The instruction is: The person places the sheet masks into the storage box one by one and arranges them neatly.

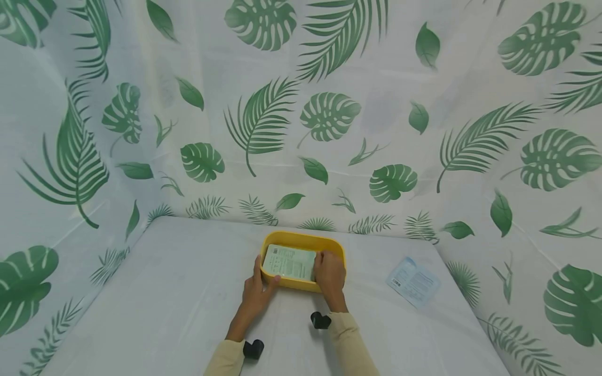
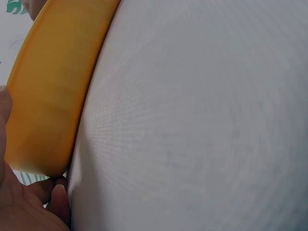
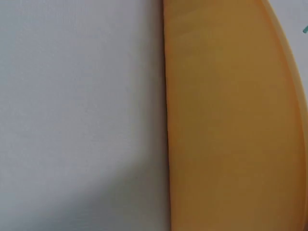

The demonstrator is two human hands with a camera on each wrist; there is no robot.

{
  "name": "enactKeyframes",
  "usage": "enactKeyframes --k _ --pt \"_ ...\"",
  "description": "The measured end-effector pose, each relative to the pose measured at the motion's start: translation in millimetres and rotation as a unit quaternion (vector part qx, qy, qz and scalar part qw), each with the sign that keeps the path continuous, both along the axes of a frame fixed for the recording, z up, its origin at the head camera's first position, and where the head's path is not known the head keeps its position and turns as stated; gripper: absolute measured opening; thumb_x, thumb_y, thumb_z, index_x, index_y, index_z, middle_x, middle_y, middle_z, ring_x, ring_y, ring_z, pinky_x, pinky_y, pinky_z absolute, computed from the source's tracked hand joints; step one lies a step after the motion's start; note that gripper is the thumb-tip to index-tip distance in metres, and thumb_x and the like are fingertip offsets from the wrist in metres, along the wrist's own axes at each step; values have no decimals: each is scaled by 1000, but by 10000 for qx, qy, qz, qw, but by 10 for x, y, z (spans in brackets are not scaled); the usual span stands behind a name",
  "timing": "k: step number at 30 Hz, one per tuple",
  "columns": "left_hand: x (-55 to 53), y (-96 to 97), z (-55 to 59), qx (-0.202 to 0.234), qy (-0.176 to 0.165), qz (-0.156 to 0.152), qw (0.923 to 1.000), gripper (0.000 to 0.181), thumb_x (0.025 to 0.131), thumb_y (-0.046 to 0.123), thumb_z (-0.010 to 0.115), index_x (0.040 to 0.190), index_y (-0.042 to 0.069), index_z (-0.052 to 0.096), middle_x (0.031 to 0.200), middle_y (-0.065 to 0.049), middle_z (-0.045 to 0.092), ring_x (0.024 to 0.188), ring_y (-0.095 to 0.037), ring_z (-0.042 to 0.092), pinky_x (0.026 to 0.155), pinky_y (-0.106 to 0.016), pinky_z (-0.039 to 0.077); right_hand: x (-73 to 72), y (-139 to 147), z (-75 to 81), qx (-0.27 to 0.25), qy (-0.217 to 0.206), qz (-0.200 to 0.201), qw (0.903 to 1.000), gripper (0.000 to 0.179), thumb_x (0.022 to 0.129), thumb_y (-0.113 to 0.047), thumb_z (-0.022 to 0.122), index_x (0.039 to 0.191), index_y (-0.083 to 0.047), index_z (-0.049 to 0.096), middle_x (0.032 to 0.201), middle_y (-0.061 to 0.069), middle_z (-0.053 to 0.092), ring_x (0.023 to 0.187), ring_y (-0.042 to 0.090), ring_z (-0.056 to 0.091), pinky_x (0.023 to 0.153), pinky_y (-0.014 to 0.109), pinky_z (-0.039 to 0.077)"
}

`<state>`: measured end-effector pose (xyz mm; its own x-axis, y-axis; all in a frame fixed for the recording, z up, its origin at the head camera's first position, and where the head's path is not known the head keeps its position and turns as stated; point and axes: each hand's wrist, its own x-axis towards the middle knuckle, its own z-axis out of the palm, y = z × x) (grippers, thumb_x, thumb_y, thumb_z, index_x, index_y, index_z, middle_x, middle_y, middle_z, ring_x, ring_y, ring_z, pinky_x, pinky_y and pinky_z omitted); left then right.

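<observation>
A yellow plastic tub [image 1: 304,285] with rounded corners sits on the white-covered table. Inside it lies a pale green printed packet [image 1: 290,262]. My left hand [image 1: 255,293] grips the tub's near left corner, thumb at the front rim and fingers along the left side. In the left wrist view, the fingers of that hand bend round the end of the tub [image 2: 53,106]. My right hand [image 1: 330,274] reaches over the rim into the tub, its curled fingers holding the right end of the packet. The right wrist view shows only the tub's outer wall [image 3: 231,115] and the cloth.
A light blue printed packet [image 1: 414,282] lies flat on the table, right of the tub. The table's white cover [image 1: 155,292] meets leaf-patterned curtains [image 1: 338,172] at the back and sides. Small black mounts [image 1: 254,349] sit at both wrists.
</observation>
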<state>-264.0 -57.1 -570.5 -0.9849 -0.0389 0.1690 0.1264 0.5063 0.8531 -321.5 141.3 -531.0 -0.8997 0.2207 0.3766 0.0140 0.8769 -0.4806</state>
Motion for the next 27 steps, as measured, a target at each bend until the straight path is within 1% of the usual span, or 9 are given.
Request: enactKeyframes --k 2,5,8,10,13,16,20,23,27 --pt "4 5 -8 7 26 8 10000 87 95 45 59 156 5 12 147 -34 38 131 -51 43 106 -61 35 25 29 -16 -177 627 -126 9978 28 96 -26 62 81 -4 68 73 7 59 67 21 54 56 34 46" --pt "12 21 -32 -1 23 56 10000 87 95 46 59 156 6 11 147 -34 38 130 -51 43 106 -61 35 63 125 -15 -552 1328 -380 9889 31 96 -30 62 82 -3 67 80 10 60 77 26 55 60 40 50" --pt "23 52 -52 50 46 53 10000 86 96 46 58 155 5 12 147 -35 38 130 -52 43 105 -62 35 85 317 -28 -1019 1537 -946 9783 33 97 -31 60 82 -3 63 82 12 56 81 27 52 64 41 48" --pt "25 79 -57 101 -23 -10 9999 87 95 46 58 156 5 11 147 -34 38 131 -52 42 106 -62 35 99 501 -46 -1380 1474 -1435 9688 32 99 -30 57 85 -1 62 84 14 55 84 30 51 69 43 46" --pt "16 114 -46 120 -118 -118 9998 88 95 48 58 156 7 9 148 -35 36 132 -52 41 107 -62 34 145 813 -85 -1835 1192 -2055 9539 30 99 -26 55 92 3 61 91 19 54 92 36 50 77 49 43" --pt "6 123 -41 77 -168 -67 9998 88 95 48 58 157 9 9 148 -34 37 132 -52 41 107 -61 34 205 1133 -164 -2051 920 -2353 9456 26 98 -20 53 99 5 61 104 27 52 104 44 46 82 56 39" --pt "9 104 -58 -5 -180 -12 9998 87 95 46 59 157 9 10 148 -34 38 132 -51 42 107 -61 35 307 1557 -319 -2200 680 -2667 9359 26 94 -14 51 108 6 57 120 35 41 116 50 35 91 58 33" --pt "17 81 -66 -65 -221 -5 9997 87 95 46 59 157 9 9 148 -33 37 132 -51 41 106 -61 35 365 1851 -428 -2035 377 -2871 9353 35 93 -14 52 118 10 51 127 38 33 121 51 28 97 59 26" --pt "23 44 -25 -113 -202 32 9997 87 96 46 58 156 9 8 149 -34 36 133 -51 41 107 -61 34 388 2142 -474 -1517 -229 -2832 9467 53 92 -18 56 129 17 40 132 43 28 125 54 21 101 62 18"
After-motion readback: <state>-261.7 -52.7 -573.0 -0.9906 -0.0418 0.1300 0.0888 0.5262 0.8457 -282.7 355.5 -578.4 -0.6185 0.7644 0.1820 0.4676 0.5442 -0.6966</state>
